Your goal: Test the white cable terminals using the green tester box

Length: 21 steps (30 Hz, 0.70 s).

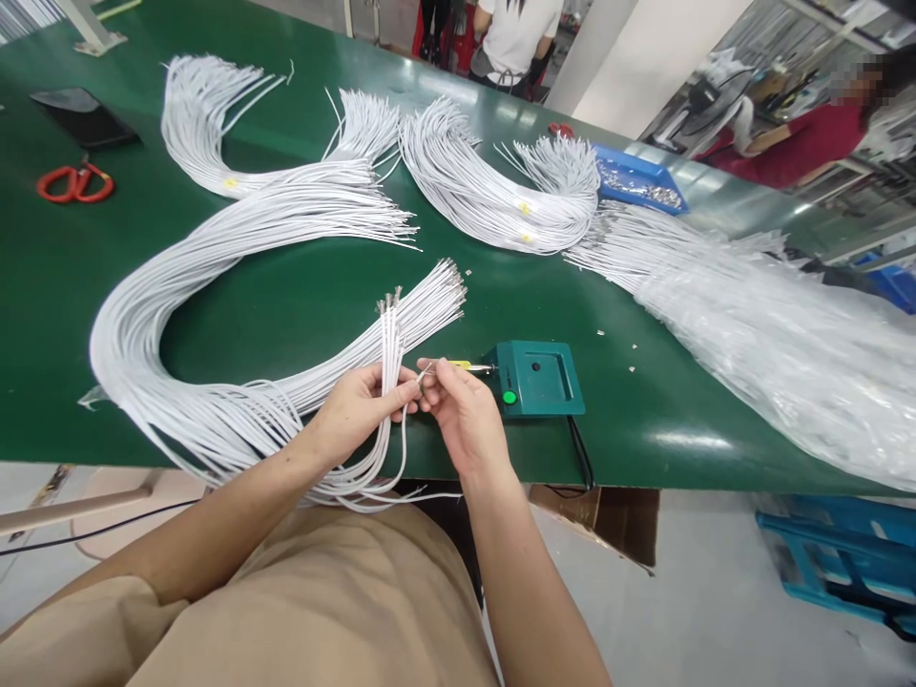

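Note:
My left hand (pixel 368 401) is closed around a few white cables (pixel 388 353), whose metal-tipped ends point up. Close beside it, my right hand (pixel 458 405) pinches the end of one white cable between thumb and fingers. What exactly sits at that cable's tip is too small to make out. Just right of my right hand stands a small green device (pixel 540 377) with a green button and a shallow tray on top. A thin yellow-and-metal piece (pixel 468 367) juts from its left side toward my fingers. A large bundle of white cables (pixel 143 315) curves around on the left.
More cable bundles (pixel 465 191) lie at the back. A blue tray (pixel 636 179) holds small metal parts. Plastic-wrapped cables (pixel 780 334) cover the right side. Red-handled scissors (pixel 75 181) and a phone (pixel 84 117) lie at left. Other people (pixel 519 38) are beyond the green table (pixel 286 296).

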{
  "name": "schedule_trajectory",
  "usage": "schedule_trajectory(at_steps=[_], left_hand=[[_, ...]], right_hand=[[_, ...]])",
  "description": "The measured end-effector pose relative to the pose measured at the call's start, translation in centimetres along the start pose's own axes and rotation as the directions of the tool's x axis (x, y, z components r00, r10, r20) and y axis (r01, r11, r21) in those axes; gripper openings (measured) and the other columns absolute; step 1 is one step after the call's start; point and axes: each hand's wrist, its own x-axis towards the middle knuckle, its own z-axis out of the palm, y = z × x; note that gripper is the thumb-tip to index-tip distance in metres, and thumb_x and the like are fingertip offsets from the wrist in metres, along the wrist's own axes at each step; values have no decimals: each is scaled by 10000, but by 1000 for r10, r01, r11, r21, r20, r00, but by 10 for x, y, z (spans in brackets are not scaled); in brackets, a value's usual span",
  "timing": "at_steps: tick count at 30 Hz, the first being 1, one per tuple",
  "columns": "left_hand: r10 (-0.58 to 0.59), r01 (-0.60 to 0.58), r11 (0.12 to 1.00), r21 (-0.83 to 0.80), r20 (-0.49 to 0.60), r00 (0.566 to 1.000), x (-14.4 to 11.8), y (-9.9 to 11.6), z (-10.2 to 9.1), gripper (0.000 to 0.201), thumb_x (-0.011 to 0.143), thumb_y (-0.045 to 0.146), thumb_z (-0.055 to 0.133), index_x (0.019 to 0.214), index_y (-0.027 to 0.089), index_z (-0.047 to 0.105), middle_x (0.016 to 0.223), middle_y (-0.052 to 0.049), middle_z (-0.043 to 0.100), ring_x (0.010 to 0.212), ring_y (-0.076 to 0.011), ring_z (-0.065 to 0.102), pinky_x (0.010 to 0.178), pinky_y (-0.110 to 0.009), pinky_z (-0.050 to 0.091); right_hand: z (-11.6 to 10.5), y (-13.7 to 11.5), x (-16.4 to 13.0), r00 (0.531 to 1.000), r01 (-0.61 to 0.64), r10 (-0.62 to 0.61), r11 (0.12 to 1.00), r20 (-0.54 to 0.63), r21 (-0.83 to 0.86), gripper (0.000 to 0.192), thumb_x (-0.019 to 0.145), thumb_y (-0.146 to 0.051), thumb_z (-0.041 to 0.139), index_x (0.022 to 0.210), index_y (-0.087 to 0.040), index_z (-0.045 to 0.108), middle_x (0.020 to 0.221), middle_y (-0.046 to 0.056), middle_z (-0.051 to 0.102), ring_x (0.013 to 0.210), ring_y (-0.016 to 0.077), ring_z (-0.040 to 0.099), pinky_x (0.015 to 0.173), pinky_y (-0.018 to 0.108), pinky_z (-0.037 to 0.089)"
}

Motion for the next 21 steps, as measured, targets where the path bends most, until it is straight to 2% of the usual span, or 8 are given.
schedule_trajectory(at_steps=[4, 7, 8, 10, 13, 15, 18, 21], left_hand=[[-16, 11, 995, -100, -45, 999, -1, 1, 2, 259, 732, 301, 736, 920, 161, 625, 665, 28, 600, 569, -80, 555, 552, -198, 433], [-47, 46, 970, -238, 5, 999, 0, 6, 4, 402, 734, 252, 738, 1102, 187, 591, 704, 40, 571, 594, -72, 557, 521, -172, 412], [-67, 76, 956, -282, 42, 997, 1, 7, 4, 433, 740, 235, 732, 1145, 188, 586, 716, 36, 564, 610, -68, 553, 515, -161, 405], [-116, 150, 920, -362, 114, 987, 4, 10, 3, 442, 742, 200, 724, 1166, 175, 602, 732, 23, 552, 636, -65, 544, 505, -145, 395], [-177, 246, 876, -415, 197, 964, 9, 10, 0, 414, 729, 158, 723, 1134, 156, 640, 738, 8, 542, 639, -66, 536, 493, -142, 397], [-192, 268, 877, -398, 219, 956, 13, 7, -2, 415, 721, 152, 726, 1129, 156, 645, 757, 3, 549, 644, -70, 546, 502, -150, 412], [-159, 198, 936, -290, 155, 975, 18, 3, -1, 442, 723, 176, 730, 1151, 159, 622, 774, 9, 557, 662, -81, 582, 529, -163, 432], [-82, 90, 989, -117, 71, 994, 22, -2, 3, 474, 730, 226, 726, 1178, 149, 593, 773, 13, 567, 672, -101, 615, 507, -169, 414]], right_hand=[[4, -2, -5, 977, 152, -193, 933, -96, -325, 181, 729, -336, 689, 789, -167, 710, 803, 16, 671, 615, 99, 505, 646, 261, 442], [4, 1, -6, 934, 257, -352, 786, -65, -563, 173, 804, -334, 598, 752, -179, 655, 738, 5, 646, 659, 130, 542, 667, 274, 442], [3, 3, -5, 903, 302, -429, 684, -30, -664, 182, 836, -319, 558, 740, -182, 630, 728, 8, 627, 683, 139, 547, 680, 278, 437], [1, 9, -4, 810, 370, -577, 373, 100, -851, 226, 894, -272, 469, 725, -182, 590, 753, 34, 599, 741, 161, 538, 716, 295, 423], [-7, 14, 0, 703, 370, -611, -122, 363, -921, 308, 936, -223, 368, 713, -177, 575, 770, 77, 577, 769, 193, 500, 741, 325, 393], [-13, 10, 3, 698, 377, -535, -290, 476, -880, 327, 947, -222, 351, 722, -178, 585, 762, 81, 581, 760, 200, 490, 740, 329, 382], [-25, -8, 9, 729, 390, -450, -348, 517, -853, 250, 948, -243, 393, 871, -173, 621, 866, 79, 634, 840, 209, 519, 772, 328, 375], [-37, -31, 17, 782, 313, -407, -397, 472, -863, 175, 899, -210, 493, 1024, -163, 605, 996, 90, 668, 944, 241, 531, 828, 350, 356]])
